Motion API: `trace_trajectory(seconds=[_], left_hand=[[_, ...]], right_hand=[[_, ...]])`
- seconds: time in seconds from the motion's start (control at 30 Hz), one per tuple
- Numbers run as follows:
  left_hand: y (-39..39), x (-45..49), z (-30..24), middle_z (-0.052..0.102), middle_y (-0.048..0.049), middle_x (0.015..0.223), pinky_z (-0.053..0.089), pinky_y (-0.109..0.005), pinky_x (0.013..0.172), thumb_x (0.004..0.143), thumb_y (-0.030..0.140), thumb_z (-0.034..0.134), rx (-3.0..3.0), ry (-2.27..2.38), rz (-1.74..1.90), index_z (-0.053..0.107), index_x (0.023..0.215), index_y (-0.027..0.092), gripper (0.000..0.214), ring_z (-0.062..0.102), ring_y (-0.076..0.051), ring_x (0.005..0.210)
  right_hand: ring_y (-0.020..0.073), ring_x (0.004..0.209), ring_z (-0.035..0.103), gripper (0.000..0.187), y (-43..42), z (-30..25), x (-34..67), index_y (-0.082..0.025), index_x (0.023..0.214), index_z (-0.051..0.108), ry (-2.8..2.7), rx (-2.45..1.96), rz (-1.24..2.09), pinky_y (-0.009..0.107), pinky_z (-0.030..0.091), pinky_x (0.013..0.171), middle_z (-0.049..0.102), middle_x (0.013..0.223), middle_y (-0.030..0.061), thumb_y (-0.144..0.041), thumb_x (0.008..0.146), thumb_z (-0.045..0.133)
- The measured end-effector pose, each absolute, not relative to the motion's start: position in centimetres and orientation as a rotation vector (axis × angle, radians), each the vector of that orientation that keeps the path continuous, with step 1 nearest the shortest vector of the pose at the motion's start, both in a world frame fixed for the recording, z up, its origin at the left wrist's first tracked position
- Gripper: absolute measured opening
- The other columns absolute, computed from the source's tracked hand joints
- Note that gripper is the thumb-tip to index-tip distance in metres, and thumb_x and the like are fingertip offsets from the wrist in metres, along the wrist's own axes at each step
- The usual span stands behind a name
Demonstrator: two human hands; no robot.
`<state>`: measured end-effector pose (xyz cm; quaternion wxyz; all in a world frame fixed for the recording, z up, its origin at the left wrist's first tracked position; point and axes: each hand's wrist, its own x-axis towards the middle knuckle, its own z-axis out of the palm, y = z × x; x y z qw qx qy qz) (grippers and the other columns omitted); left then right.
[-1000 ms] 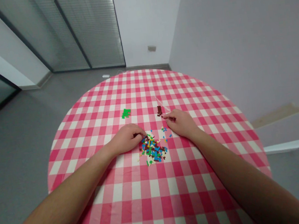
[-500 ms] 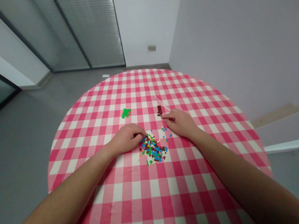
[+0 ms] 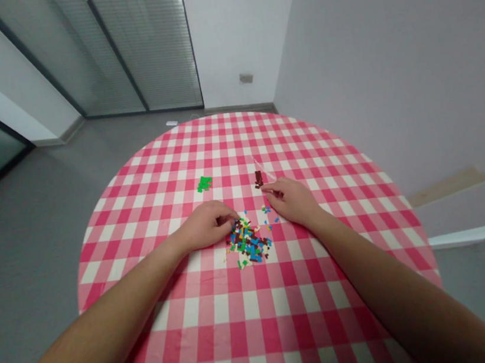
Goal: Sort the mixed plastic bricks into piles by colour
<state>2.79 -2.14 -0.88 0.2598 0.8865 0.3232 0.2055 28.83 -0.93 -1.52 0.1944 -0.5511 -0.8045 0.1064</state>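
Observation:
Many small toy building bricks in blue, brown, green, yellow and white form a mixed pile [image 3: 250, 243] in the middle of the checked table. At its upper left edge rests my left hand [image 3: 210, 222], fingers bent and thumb drawn in close; anything between the tips is too small to make out. My right hand [image 3: 290, 200] lies to the right with its index finger stretched toward the brown bricks [image 3: 259, 178], its tip at their near end. Nothing held shows in it. Green bricks [image 3: 204, 183] sit together further left.
A red-and-white checked cloth [image 3: 254, 337] covers the round table. A few loose bricks [image 3: 266, 209] lie between the pile and my right hand. A clear strip-like thing [image 3: 264, 168] lies beside the brown bricks. Walls and glass panels stand beyond.
Almost nothing differs. My left fingertips have shifted very slightly at the pile's edge; my right hand stays by the brown bricks.

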Motion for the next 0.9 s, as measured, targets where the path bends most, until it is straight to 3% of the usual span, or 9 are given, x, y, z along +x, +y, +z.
trace_trajectory(seconds=[0.33,0.47,0.9], left_hand=[[-2.06,2.58,-0.76,0.068,-0.0038,0.073,0.046,-0.027,0.069,0.084,0.018,0.058,2.458,0.808,0.512,0.076,0.094,0.018,0.02,0.06,-0.016,0.07],[-1.82,2.43,-0.78,0.069,-0.0045,0.075,0.045,-0.027,0.069,0.086,0.018,0.057,2.416,0.751,0.511,0.075,0.089,0.017,0.018,0.061,-0.015,0.071],[-1.74,2.07,-0.3,0.07,-0.0061,0.079,0.046,-0.027,0.071,0.087,0.016,0.055,2.422,0.735,0.425,0.076,0.1,0.017,0.024,0.061,-0.016,0.074]], right_hand=[[0.0197,0.084,0.065,0.027,-1.49,-1.62,28.38,-0.017,0.107,0.073,-2.184,-1.411,0.364,0.031,0.049,0.077,0.072,0.095,0.0088,-0.023,0.09,0.053],[0.0199,0.081,0.065,0.026,-1.33,-1.99,28.52,-0.017,0.105,0.074,-2.181,-1.366,0.349,0.031,0.049,0.074,0.072,0.092,0.0085,-0.023,0.09,0.054],[0.0201,0.082,0.066,0.025,-1.33,-1.94,28.52,-0.017,0.106,0.073,-2.189,-1.36,0.356,0.032,0.05,0.075,0.072,0.094,0.0085,-0.022,0.09,0.054]])
